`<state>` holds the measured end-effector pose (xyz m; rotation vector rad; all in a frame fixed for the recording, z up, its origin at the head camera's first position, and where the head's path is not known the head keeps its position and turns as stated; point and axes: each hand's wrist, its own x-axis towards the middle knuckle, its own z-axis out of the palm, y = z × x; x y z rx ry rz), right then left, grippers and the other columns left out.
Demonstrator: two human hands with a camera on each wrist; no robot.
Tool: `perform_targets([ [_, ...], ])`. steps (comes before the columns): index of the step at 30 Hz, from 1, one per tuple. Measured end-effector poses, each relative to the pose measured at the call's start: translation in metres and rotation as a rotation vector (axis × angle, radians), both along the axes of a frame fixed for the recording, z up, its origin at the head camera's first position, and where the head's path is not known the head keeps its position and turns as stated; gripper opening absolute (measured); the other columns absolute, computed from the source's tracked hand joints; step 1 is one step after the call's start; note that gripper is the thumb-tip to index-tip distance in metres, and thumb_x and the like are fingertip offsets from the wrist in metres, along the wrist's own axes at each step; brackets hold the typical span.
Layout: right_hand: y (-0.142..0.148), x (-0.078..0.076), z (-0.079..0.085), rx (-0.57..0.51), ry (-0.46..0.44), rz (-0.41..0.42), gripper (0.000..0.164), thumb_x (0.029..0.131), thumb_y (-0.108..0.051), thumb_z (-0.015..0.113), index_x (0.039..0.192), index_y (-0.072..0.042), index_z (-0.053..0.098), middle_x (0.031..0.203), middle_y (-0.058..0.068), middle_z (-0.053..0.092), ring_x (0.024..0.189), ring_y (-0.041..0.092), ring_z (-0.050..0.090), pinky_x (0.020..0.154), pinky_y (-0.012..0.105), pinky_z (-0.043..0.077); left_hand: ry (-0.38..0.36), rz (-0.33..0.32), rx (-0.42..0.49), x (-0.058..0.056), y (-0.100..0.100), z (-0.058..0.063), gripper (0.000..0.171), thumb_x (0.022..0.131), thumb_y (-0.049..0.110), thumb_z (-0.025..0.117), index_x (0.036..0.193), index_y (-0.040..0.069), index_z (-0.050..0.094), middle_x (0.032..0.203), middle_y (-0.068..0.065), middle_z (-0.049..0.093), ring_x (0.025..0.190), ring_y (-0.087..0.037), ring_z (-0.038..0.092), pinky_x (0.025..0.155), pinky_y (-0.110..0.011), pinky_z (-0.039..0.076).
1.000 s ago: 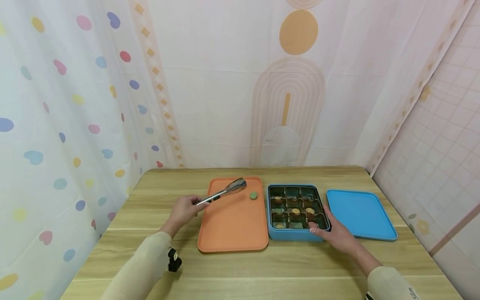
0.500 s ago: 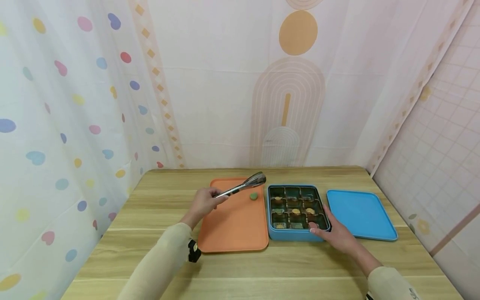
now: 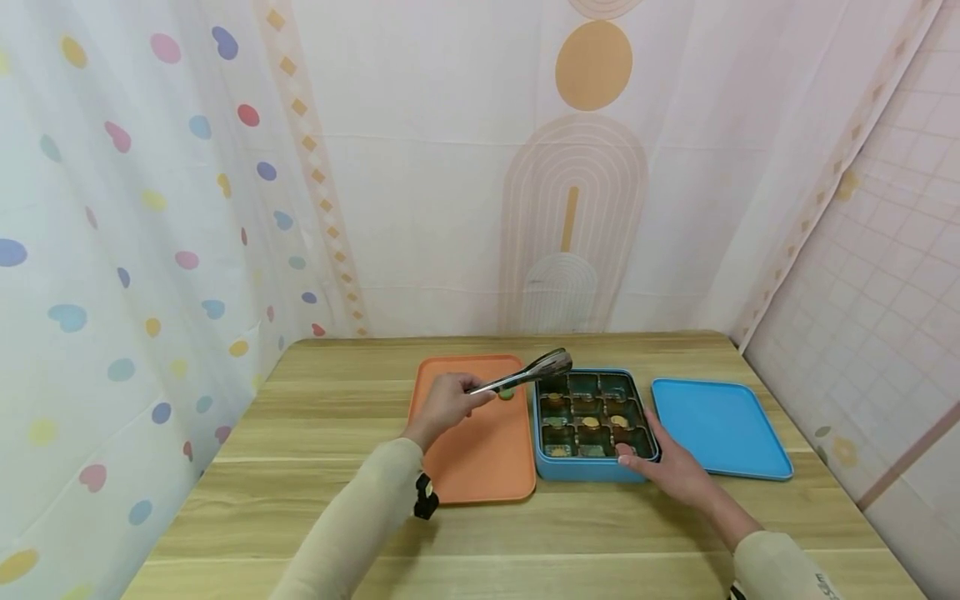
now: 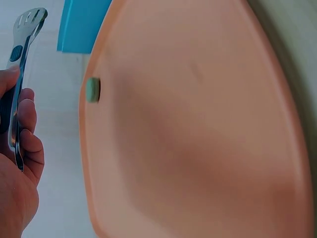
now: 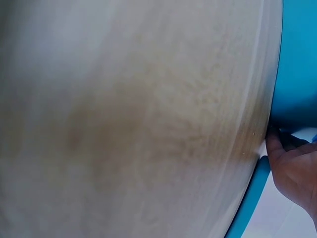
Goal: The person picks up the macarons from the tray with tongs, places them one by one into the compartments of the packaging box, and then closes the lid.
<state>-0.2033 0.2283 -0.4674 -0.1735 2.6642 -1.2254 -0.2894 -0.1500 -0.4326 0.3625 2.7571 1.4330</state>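
My left hand [image 3: 447, 407] grips a pair of metal tongs [image 3: 551, 365] with dark grips. The tong heads reach over the back left corner of a blue box [image 3: 592, 471]; whether anything is between them I cannot tell. The box has a dark insert of several compartments, some with small round pieces [image 3: 591, 422]. At the box's front right corner my right hand [image 3: 677, 472] holds on, thumb at the front rim and fingers along the side. Below the tongs, a small green round piece [image 4: 92, 89] lies on an orange tray [image 3: 480, 467], partly covered in the head view.
A flat blue lid [image 3: 723, 429] lies right of the box on the wooden table [image 3: 315, 400]. Tray and box stand close side by side. Behind the table hangs a patterned curtain [image 3: 420, 208].
My left hand has carried the tongs rightward across the tray, from left of the green piece to over the box's back left corner. The right hand and box have stayed put.
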Motion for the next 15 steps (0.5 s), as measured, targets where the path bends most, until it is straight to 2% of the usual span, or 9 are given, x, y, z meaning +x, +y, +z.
perform_targets([
  [6, 0.0, -0.001, -0.001, -0.012, 0.003, 0.0, 0.105, 0.092, -0.049, 0.067, 0.16, -0.01, -0.004, 0.159, 0.032, 0.01, 0.14, 0.055, 0.019, 0.103, 0.068, 0.029, 0.008, -0.034, -0.005, -0.003, 0.016, -0.005, 0.011, 0.09, 0.03, 0.076, 0.089, 0.018, 0.077, 0.075, -0.022, 0.065, 0.052, -0.014, 0.045, 0.049, -0.028, 0.036],
  [11, 0.0, 0.0, 0.001, -0.017, -0.004, 0.0, 0.105, 0.092, -0.049, 0.066, 0.16, -0.01, -0.003, 0.159, 0.032, 0.009, 0.14, 0.055, 0.018, 0.103, 0.068, 0.029, 0.01, -0.065, 0.007, -0.003, 0.024, -0.007, 0.012, 0.09, 0.027, 0.075, 0.089, 0.015, 0.076, 0.076, -0.024, 0.065, 0.053, -0.014, 0.046, 0.051, -0.028, 0.038],
  [15, 0.0, 0.0, 0.001, -0.022, -0.005, -0.002, 0.104, 0.093, -0.049, 0.066, 0.16, -0.011, -0.004, 0.159, 0.032, 0.009, 0.14, 0.055, 0.018, 0.103, 0.068, 0.029, 0.003, -0.07, 0.02, -0.002, 0.028, -0.007, 0.012, 0.09, 0.026, 0.076, 0.088, 0.014, 0.075, 0.071, -0.02, 0.063, 0.053, -0.014, 0.045, 0.051, -0.029, 0.037],
])
